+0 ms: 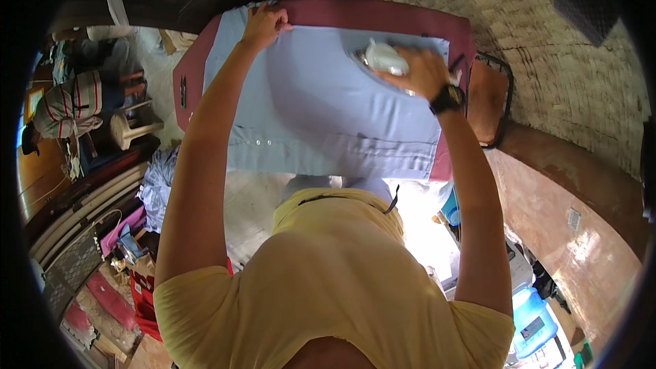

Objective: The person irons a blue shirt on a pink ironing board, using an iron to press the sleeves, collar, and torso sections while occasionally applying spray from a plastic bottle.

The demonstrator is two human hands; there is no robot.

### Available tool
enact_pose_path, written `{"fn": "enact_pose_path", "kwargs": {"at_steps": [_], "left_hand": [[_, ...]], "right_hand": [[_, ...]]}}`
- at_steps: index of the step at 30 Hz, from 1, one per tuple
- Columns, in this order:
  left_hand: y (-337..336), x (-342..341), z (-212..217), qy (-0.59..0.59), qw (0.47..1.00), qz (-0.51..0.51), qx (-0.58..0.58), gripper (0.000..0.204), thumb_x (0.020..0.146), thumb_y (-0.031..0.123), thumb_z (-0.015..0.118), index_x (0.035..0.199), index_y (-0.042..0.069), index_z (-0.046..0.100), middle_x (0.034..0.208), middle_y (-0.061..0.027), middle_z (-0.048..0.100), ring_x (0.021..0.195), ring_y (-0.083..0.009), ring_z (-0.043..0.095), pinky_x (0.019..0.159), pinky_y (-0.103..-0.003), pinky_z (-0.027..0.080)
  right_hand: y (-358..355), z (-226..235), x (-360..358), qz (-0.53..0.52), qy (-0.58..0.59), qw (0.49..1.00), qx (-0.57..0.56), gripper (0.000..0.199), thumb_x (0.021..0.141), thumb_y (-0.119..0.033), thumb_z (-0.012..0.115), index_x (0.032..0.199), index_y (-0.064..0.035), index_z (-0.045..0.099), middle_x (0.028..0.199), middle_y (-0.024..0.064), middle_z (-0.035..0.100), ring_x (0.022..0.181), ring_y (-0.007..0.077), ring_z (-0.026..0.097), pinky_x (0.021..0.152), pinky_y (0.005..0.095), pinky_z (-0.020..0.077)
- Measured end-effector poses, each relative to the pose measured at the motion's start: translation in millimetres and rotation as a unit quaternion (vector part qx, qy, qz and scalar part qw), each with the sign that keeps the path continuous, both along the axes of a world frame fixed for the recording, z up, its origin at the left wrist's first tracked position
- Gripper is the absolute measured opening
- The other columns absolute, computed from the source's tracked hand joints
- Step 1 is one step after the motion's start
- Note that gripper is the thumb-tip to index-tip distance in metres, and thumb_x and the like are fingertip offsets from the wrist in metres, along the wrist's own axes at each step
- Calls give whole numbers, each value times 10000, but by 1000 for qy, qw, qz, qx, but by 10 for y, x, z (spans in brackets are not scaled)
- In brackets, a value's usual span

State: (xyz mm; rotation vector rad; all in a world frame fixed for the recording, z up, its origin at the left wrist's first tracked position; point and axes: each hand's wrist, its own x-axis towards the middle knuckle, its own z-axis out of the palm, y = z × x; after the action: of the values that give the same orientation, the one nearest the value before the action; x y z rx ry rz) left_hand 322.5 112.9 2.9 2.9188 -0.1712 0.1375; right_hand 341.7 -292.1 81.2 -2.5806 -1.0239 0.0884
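Observation:
A light blue shirt (pixel 314 96) lies spread over a maroon-covered ironing board (pixel 383 15), its buttoned edge hanging toward me. My right hand (pixel 422 74), with a dark watch on the wrist, is wrapped round a white iron (pixel 385 58) whose soleplate rests on the cloth at the right. The iron and that hand look slightly blurred. At the far left edge of the shirt my left hand (pixel 266 24) is closed, its fingers pinching the fabric near the board's far side.
A chair (pixel 493 99) with a black frame stands at the board's right end. To the left, a person in a striped top (pixel 78 102) is near a wooden stool (pixel 126 128). Piled clothes (pixel 160 181) lie at the left; a blue water container (pixel 533 324) is at the lower right.

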Motion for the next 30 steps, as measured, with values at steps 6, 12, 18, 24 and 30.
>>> {"fn": "enact_pose_path", "kwargs": {"at_steps": [6,12,18,24,30], "left_hand": [[-56,-74,-56,-32,998,48,-14,174,817,311,738,859,162,657,1019,72,653,1071,-218,534,963,-499,346],[-46,-92,-74,-60,997,48,-2,182,787,310,759,875,185,659,967,75,621,1090,-221,528,955,-494,349],[-91,-143,-109,-72,996,57,19,175,819,325,738,856,183,642,954,79,612,1062,-228,531,934,-480,379],[-707,-557,27,-195,977,72,-39,251,873,286,702,1091,182,634,1075,-77,609,1081,-311,519,931,-493,394],[-1903,-1625,235,-9,923,11,-384,250,892,129,701,1116,65,608,1082,-86,620,980,-233,589,890,-356,471]], "right_hand": [[819,73,44,38,107,991,-66,753,771,-805,538,1131,-169,719,871,159,721,840,358,702,783,470,563],[675,68,-1047,151,159,975,-24,678,803,-766,539,1024,-162,753,826,129,720,796,306,708,761,494,546],[-751,64,-769,-75,142,982,-97,670,815,-763,532,1118,-198,725,830,122,723,779,281,709,684,416,561],[-1924,663,-365,-375,54,920,-104,715,830,-713,594,1032,-38,712,826,141,721,801,287,717,716,398,555],[-2590,-13,-112,-474,80,877,11,781,805,-743,595,1008,2,711,855,180,720,839,305,718,798,401,538]]}}
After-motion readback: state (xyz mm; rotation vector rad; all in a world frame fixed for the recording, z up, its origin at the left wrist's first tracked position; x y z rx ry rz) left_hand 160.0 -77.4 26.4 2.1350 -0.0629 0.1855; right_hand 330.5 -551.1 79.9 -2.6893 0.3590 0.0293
